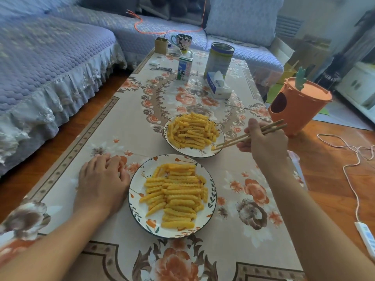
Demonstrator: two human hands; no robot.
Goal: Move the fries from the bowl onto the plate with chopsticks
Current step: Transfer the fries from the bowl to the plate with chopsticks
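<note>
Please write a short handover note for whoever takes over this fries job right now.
Right hand: grip on the chopsticks, tips at a fry on the bowl's near edge.
Left hand: flat on the table, beside the plate, holding nothing.
Bowl, farther away, is heaped with fries.
Done: many fries lie on the plate.
Left: move the bowl's pile across.

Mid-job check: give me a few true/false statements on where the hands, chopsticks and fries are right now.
1. The right hand holds the chopsticks. True.
2. The chopstick tips are over the plate. False: they are at the near right edge of the bowl, at a fry.
3. The left hand grips the plate. False: it rests flat on the tablecloth beside the plate.
4. Both dishes hold fries. True.
</note>
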